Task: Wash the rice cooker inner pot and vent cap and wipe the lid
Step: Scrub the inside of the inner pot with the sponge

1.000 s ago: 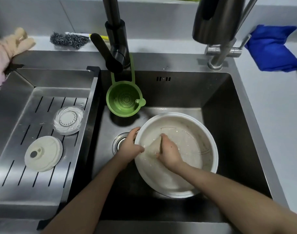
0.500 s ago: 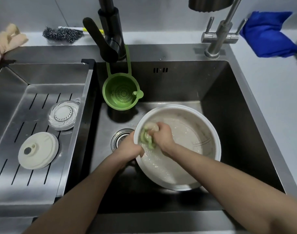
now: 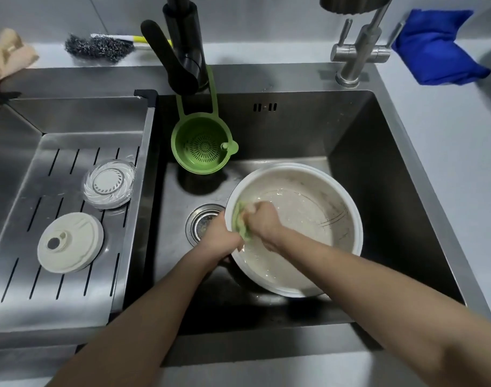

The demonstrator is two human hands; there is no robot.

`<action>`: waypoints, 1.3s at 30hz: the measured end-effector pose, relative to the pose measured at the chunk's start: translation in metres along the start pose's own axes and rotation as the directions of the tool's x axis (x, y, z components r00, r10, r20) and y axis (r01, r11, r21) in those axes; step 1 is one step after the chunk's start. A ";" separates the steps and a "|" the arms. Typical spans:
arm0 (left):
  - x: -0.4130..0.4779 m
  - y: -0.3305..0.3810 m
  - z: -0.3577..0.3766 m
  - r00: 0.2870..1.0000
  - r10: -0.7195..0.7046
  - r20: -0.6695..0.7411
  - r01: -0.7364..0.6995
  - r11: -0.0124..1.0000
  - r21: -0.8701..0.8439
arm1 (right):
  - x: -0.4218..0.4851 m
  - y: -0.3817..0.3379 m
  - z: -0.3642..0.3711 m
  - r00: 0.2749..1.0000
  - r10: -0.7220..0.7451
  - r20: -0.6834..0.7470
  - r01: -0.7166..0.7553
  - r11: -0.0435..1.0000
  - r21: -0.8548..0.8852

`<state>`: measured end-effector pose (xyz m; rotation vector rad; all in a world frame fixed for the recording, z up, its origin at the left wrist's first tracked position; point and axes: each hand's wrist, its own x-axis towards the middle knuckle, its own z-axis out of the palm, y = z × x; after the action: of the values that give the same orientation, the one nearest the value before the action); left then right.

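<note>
- Right hand is down inside the pot, fingers clenched around a green sponge and pressing it against the inner wall on the left side, just under the rim.
- Left hand clamps the pot's left rim from outside, right beside the sponge; how its fingers lie under the pot can't be made out.
- Pot sits in the sink, right of centre and tipped rather than flat, its pale inside wet and glistening, with dark marks on the right wall.
- Just left of the pot, the round drain shows on the sink floor, partly covered by the left hand.
- Over on the slotted rack to the left, two round parts lie side by side: a cream cap nearer, and a clear disc behind it, well apart from the pot.
- Green strainer hangs from the base of the black tap against the back wall of the sink.
- Along the back counter: a wire scourer on the left, a steel tap on the right, and a blue cloth past it.
- Far left, a beige cloth drapes at the edge of view.
</note>
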<state>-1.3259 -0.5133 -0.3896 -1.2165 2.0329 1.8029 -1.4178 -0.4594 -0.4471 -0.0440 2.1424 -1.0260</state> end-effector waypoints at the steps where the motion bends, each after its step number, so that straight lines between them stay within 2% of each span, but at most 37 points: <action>1: 0.000 0.001 0.000 1.000 0.002 -0.011 -0.002 1.000 -0.002 | -0.006 0.008 0.005 0.997 -0.015 0.070 0.023 0.992 -0.120; 3: -0.001 0.002 0.001 1.000 0.007 -0.023 -0.007 1.000 0.007 | -0.005 0.007 0.005 0.999 -0.009 0.053 0.018 0.983 -0.180; 6: -0.004 0.003 0.002 0.999 0.026 -0.024 -0.026 1.000 0.004 | 0.015 -0.012 -0.010 0.977 0.074 -0.200 -0.046 0.989 0.142; 7: -0.004 0.003 0.002 0.999 0.032 -0.028 -0.032 0.999 0.009 | 0.018 -0.014 -0.013 0.959 0.078 -0.273 -0.024 0.980 0.197; 8: -0.004 0.004 0.001 0.999 0.040 -0.035 -0.039 0.999 0.018 | 0.015 -0.014 -0.013 0.955 0.001 -0.296 0.031 0.994 0.102; 9: -0.003 0.004 0.001 0.998 0.047 -0.032 -0.047 0.998 0.029 | 0.008 -0.010 -0.012 0.957 -0.147 -0.248 0.127 0.987 -0.093; 10: -0.004 0.004 0.001 0.998 0.054 -0.028 -0.053 0.998 0.036 | -0.002 -0.006 -0.009 0.944 -0.303 -0.127 0.263 0.928 -0.263; 11: -0.003 0.005 0.001 0.998 0.060 -0.024 -0.059 0.997 0.039 | -0.012 -0.001 -0.005 0.915 -0.404 0.005 0.378 0.852 -0.362; 12: -0.004 0.005 0.001 0.998 0.061 -0.022 -0.060 0.997 0.044 | -0.017 0.002 -0.004 0.893 -0.440 0.096 0.441 0.809 -0.389; 13: -0.004 0.005 0.001 0.998 0.056 -0.022 -0.055 0.997 0.050 | -0.018 0.004 -0.005 0.883 -0.455 0.119 0.460 0.785 -0.415; 14: -0.004 0.005 0.000 0.999 0.049 -0.023 -0.048 0.998 0.048 | -0.012 0.001 -0.009 0.896 -0.437 0.074 0.426 0.802 -0.419; 15: -0.004 0.004 0.000 0.999 0.041 -0.023 -0.040 0.998 0.041 | -0.005 -0.004 -0.015 0.927 -0.373 -0.049 0.332 0.872 -0.358; 16: -0.004 0.004 0.000 0.999 0.031 -0.023 -0.030 0.999 0.036 | 0.002 -0.010 -0.021 0.948 -0.240 -0.211 0.202 0.962 -0.185; 17: -0.003 0.004 0.001 0.999 0.022 -0.030 -0.021 0.999 0.036 | 0.006 -0.015 -0.026 0.940 -0.032 -0.340 0.053 0.997 0.054; 18: -0.003 0.003 0.002 0.999 0.017 -0.046 -0.015 0.999 0.041 | 0.007 -0.020 -0.031 0.911 0.163 -0.380 -0.049 0.955 0.292; 19: -0.002 0.002 0.003 0.998 0.011 -0.063 -0.008 0.999 0.047 | 0.005 -0.023 -0.035 0.891 0.278 -0.360 -0.086 0.880 0.466; 21: -0.003 0.000 0.004 0.997 -0.032 -0.065 0.036 0.997 0.072 | 0.001 -0.023 -0.041 0.887 0.360 -0.290 -0.100 0.762 0.640; 22: -0.003 0.000 0.002 0.997 -0.063 -0.046 0.068 0.992 0.107 | -0.003 -0.021 -0.043 0.895 0.366 -0.256 -0.123 0.753 0.646; 23: -0.003 0.001 -0.001 0.995 -0.100 -0.025 0.103 0.980 0.169 | -0.006 -0.015 -0.044 0.887 0.377 -0.268 -0.164 0.797 0.581; 24: -0.002 0.004 -0.006 0.990 -0.137 -0.018 0.137 0.955 0.264 | -0.009 -0.009 -0.048 0.877 0.375 -0.301 -0.229 0.876 0.424; 25: 0.000 0.009 -0.010 0.987 -0.154 -0.048 0.161 0.909 0.385 | -0.016 -0.003 -0.052 0.884 0.328 -0.332 -0.276 0.941 0.194; 26: 0.003 0.016 -0.014 0.986 -0.128 -0.111 0.167 0.853 0.494 | -0.021 0.002 -0.055 0.918 0.238 -0.317 -0.269 0.961 -0.058; 27: 0.008 0.024 -0.017 0.983 -0.053 -0.178 0.144 0.819 0.556 | -0.026 0.008 -0.059 0.961 0.109 -0.256 -0.186 0.936 -0.298; 28: 0.015 0.031 -0.019 0.976 0.039 -0.215 0.093 0.816 0.571 | -0.030 0.013 -0.063 0.988 -0.001 -0.156 -0.077 0.867 -0.492; 29: 0.024 0.036 -0.018 0.970 0.123 -0.208 0.012 0.836 0.548 | -0.036 0.018 -0.065 0.995 -0.082 -0.051 0.033 0.782 -0.622; 31: 0.039 0.045 -0.014 0.972 0.215 -0.098 -0.148 0.877 0.457 | -0.043 0.026 -0.059 0.978 -0.137 0.157 0.208 0.642 -0.737; 33: 0.043 0.043 -0.004 0.969 0.243 -0.032 -0.219 0.916 0.336 | -0.043 0.031 -0.047 0.955 -0.129 0.268 0.291 0.587 -0.755; 36: 0.035 0.028 0.008 0.964 0.213 -0.158 -0.181 0.964 0.195 | -0.038 0.031 -0.032 0.930 -0.226 0.291 0.368 0.528 -0.765; 39: 0.020 0.012 0.008 0.962 0.136 -0.238 -0.097 0.981 0.169 | -0.031 0.022 -0.035 0.905 -0.339 0.256 0.411 0.546 -0.730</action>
<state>-1.3501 -0.5159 -0.3944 -1.3613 2.3781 1.5679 -1.4114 -0.4114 -0.4289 -0.9963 2.3860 -0.2010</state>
